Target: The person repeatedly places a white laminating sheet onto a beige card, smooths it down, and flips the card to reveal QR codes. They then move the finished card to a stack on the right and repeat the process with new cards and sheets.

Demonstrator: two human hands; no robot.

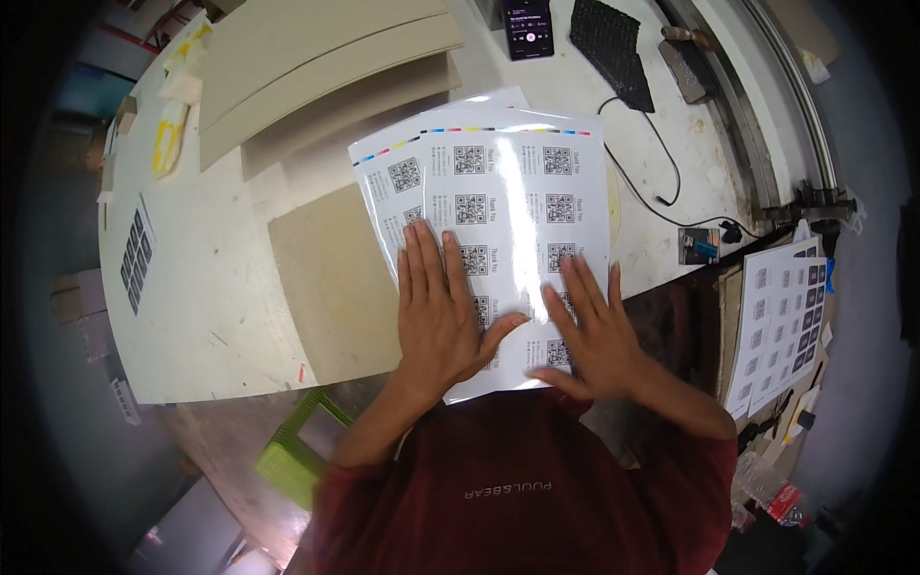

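A glossy printed sheet (517, 192) with rows of square codes and a strip of colour marks along its far edge lies before me. Under its left side, a second printed sheet (383, 175) sticks out at an angle. My left hand (439, 311) rests flat on the left part of the top sheet, fingers stretched forward and thumb out to the right. On the right part lies my right hand (596, 335), also flat with its fingers spread. Neither hand grips anything. Strong glare runs down the middle of the top sheet.
Large grey-beige boards (326, 57) stand at the back left, and a brown board (331, 278) lies left of the sheets. A phone (529, 31), a black cable (632, 182) and a metal rail (767, 86) are farther off. More printed sheets (781, 316) lie at right. A green stool (297, 446) stands below.
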